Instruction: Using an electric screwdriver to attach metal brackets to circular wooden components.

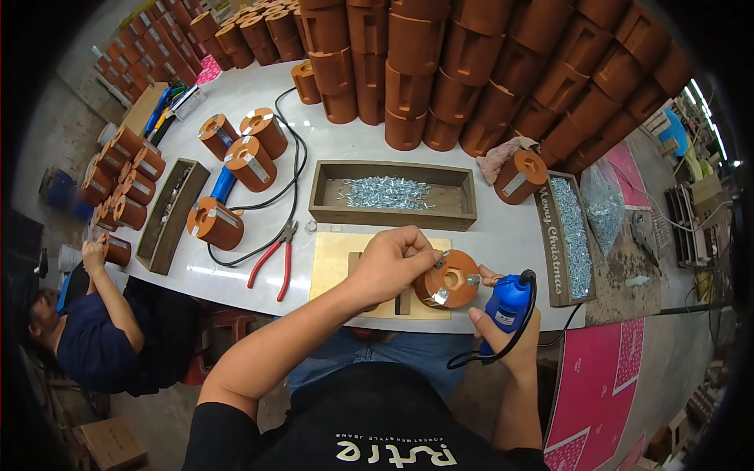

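An orange-brown cylinder [464,293] with a hexagonal hole in its end and small metal plates on its rim sits upright in front of me, over the front edge of a pale yellow board [334,271]. My left hand [397,263] is closed in a pinch at the cylinder's left rim, beside a metal plate; whatever its fingertips hold is too small to make out. In my right hand [510,337] is a blue electric screwdriver [506,306] with a black cord looping from its end. The right thumb and index finger also reach the cylinder's right side.
A wooden tray [393,217] of screws lies beyond the board; another screw-filled tray [569,235] stands at right. Red-handled pliers [286,267], a second blue tool [223,185] and several cylinders lie left. Stacked cylinders [408,78] line the back. A co-worker [98,334] sits at left.
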A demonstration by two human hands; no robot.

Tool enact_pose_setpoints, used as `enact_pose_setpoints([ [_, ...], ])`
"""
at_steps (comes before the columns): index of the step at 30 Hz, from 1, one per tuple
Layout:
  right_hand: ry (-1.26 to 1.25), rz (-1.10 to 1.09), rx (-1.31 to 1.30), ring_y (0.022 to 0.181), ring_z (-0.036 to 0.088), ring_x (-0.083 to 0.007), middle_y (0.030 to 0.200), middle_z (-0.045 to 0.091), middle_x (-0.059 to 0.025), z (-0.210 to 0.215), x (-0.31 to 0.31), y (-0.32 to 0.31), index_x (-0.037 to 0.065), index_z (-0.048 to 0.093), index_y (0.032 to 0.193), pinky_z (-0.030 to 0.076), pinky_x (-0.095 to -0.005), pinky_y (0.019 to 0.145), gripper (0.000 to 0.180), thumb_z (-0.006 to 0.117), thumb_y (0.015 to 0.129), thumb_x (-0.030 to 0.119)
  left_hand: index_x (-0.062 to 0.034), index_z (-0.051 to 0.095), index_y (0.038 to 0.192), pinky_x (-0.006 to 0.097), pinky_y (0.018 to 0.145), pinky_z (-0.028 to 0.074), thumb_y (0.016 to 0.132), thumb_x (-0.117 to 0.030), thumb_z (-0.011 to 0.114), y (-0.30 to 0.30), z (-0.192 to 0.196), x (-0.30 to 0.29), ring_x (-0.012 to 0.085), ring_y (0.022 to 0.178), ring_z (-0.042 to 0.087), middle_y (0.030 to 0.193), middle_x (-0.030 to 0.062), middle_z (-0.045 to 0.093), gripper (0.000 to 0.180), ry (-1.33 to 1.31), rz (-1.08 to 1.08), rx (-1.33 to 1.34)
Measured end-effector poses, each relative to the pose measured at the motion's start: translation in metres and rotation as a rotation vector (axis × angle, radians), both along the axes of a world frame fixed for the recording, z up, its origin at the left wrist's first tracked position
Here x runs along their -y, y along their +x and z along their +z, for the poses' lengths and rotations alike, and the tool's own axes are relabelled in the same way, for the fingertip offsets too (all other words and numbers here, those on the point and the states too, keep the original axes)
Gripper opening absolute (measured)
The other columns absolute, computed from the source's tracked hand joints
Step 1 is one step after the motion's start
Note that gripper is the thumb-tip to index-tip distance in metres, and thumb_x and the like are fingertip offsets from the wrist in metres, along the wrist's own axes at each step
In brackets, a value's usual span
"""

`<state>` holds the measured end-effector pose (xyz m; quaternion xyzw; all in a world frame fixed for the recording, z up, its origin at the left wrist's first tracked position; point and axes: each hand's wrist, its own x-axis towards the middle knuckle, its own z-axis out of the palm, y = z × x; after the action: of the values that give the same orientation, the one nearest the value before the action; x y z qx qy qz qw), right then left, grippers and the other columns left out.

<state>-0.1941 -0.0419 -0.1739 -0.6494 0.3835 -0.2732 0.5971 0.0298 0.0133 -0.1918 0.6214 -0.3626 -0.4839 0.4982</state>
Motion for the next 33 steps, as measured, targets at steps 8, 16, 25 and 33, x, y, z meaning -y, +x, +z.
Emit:
enact_pose_setpoints([
  [8, 0.041, -0.019, -0.037, 0.104, 0.059, -0.0134, 0.115, 0.065, -0.0125, -0.010, 0.000, 0.001, -0.004, 0.057, 0.124, 0.046, -0.0290, 0.092, 0.053, 0.075, 0.076, 0.008, -0.0016, 0.060, 0.084, 0.021, 0.050, 0.036, 0.089, -0.017, 0.068, 0.003, 0.003, 0.019, 0.0026, 0.056, 0.044, 0.062, -0.0032, 0.053, 0.018, 0.037, -0.082, 0.153],
  [16, 0.116, 0.010, -0.021, 0.105, 0.059, -0.0140, 0.116, 0.064, -0.0122, -0.020, 0.012, 0.009, -0.004, 0.057, 0.123, 0.046, -0.0294, 0.093, 0.052, 0.075, 0.076, 0.007, -0.0016, 0.059, 0.082, 0.021, 0.049, 0.037, 0.092, -0.016, 0.063, -0.012, -0.007, 0.002, 0.0018, 0.055, 0.046, 0.062, -0.0016, 0.057, 0.018, 0.030, 0.012, 0.140],
  [25, 0.080, 0.056, 0.015, 0.091, 0.058, -0.0094, 0.109, 0.066, -0.0092, -0.017, 0.025, 0.009, -0.001, 0.060, 0.120, 0.047, -0.0243, 0.083, 0.047, 0.075, 0.076, 0.007, -0.0002, 0.059, 0.078, 0.022, 0.049, 0.038, 0.091, -0.014, 0.064, -0.025, -0.003, -0.014, 0.0024, 0.055, 0.047, 0.061, 0.0001, 0.058, 0.020, -0.055, 0.143, 0.227],
  [33, -0.163, -0.185, 0.369, 0.063, 0.061, -0.0180, 0.104, 0.064, -0.0241, 0.034, 0.027, -0.010, -0.003, 0.047, 0.120, 0.052, -0.0288, 0.059, 0.043, 0.064, 0.080, 0.001, 0.0015, 0.058, 0.102, 0.021, 0.058, 0.042, 0.090, -0.010, 0.063, 0.003, -0.006, -0.022, 0.0057, 0.066, 0.053, 0.074, 0.0013, 0.057, 0.018, 0.066, 0.169, -0.053],
])
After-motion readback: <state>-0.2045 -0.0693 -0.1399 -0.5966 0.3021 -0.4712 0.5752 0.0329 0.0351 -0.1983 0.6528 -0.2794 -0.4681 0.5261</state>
